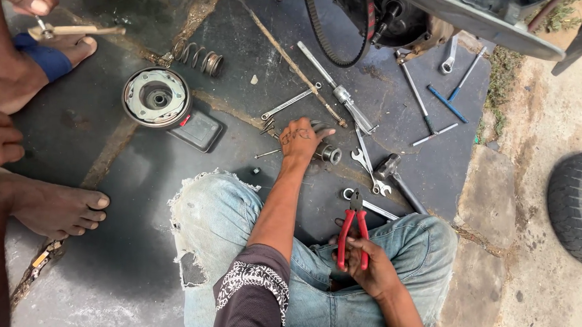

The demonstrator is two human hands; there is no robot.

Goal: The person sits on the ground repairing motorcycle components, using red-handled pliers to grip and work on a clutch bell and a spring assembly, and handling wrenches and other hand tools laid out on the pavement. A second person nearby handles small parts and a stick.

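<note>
On the oily dark floor (143,257) between my knees, risk noted: my left hand (300,142), fingers curled onto the small metal bushing (331,154) beside the wrenches (370,172), could slip, and the red-handled pliers (352,230) gripped shut-fisted in my right hand (369,265) might nip me.

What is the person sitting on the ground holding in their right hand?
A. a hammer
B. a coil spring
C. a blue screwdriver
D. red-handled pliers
D: the right hand grips the red-handled pliers above the lap, while the left hand reaches to a small metal part on the ground.
</note>
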